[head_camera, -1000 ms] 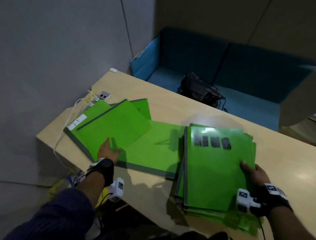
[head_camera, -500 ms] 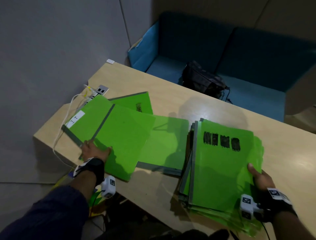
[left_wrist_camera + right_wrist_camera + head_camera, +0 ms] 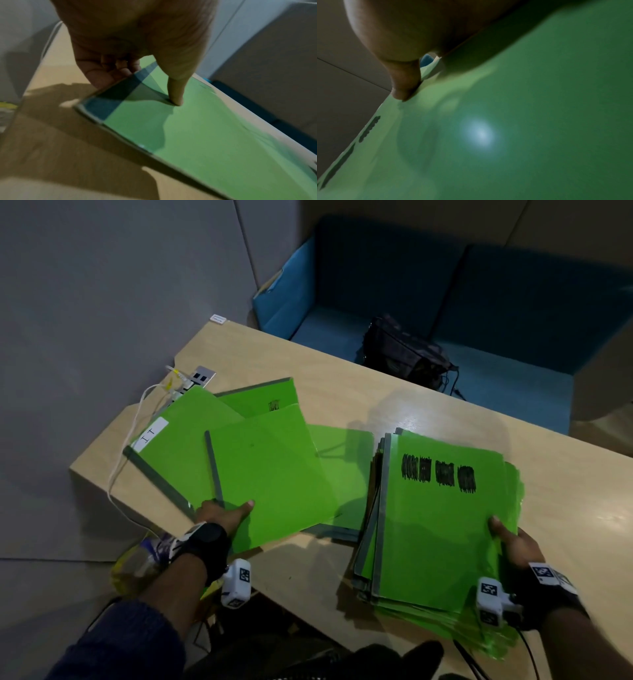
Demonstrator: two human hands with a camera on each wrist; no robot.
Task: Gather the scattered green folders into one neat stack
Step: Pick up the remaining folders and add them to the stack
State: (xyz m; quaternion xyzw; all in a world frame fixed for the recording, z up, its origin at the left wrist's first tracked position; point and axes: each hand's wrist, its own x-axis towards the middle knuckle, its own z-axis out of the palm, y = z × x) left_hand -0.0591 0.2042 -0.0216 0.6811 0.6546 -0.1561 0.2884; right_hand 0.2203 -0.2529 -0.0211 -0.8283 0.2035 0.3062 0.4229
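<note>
A thick stack of green folders [image 3: 442, 525] lies on the wooden table [image 3: 342, 378] at the right; its top cover carries black scribbles. My right hand [image 3: 507, 539] grips the stack's right edge, with the thumb [image 3: 404, 83] on the top cover [image 3: 505, 135]. My left hand [image 3: 226, 513] pinches the near-left corner of a single green folder [image 3: 270, 474], thumb [image 3: 176, 94] on top and fingers beneath, and holds it tilted over the others. Under it lie a folder with a white label [image 3: 178, 440], another at the back [image 3: 263, 398] and one flat beside the stack [image 3: 342, 467].
A socket panel [image 3: 202, 376] with a white cable [image 3: 120, 474] sits at the table's left end, touching the labelled folder. Behind the table is a blue sofa [image 3: 513, 302] with a black bag [image 3: 404, 354]. Grey wall stands to the left.
My left hand has taken the top left folder by its corner and swung it up and rightward, uncovering the labelled one. The right hand keeps its hold on the stack.
</note>
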